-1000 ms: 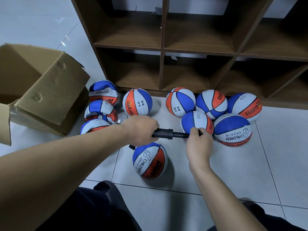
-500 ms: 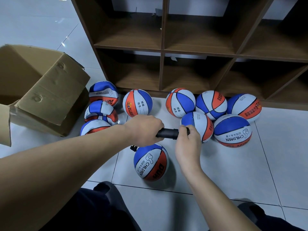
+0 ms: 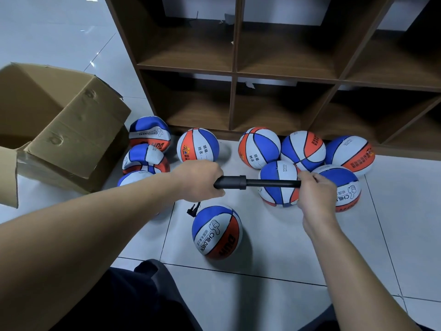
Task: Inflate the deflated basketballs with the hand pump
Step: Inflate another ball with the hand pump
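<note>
A black hand pump (image 3: 232, 183) lies level above the floor. My left hand (image 3: 199, 181) grips its barrel. My right hand (image 3: 315, 191) grips the handle end, with the black rod (image 3: 272, 183) pulled out between them. A short black hose (image 3: 192, 210) drops from the barrel to a round red, white and blue basketball (image 3: 216, 232) on the tiles below. Three crumpled, deflated balls (image 3: 149, 133) lie by the cardboard box. Several round balls (image 3: 303, 150) sit against the shelf.
An open cardboard box (image 3: 64, 130) stands on the left. A brown wooden shelf unit (image 3: 281, 75) with bare compartments fills the back. My dark-trousered knees (image 3: 143, 302) are at the bottom edge. Pale floor tiles (image 3: 274, 254) lie in front of me.
My right hand pushed the pump handle in to the left, then drew it back out to the right, baring the rod again. My left hand stayed on the barrel.
</note>
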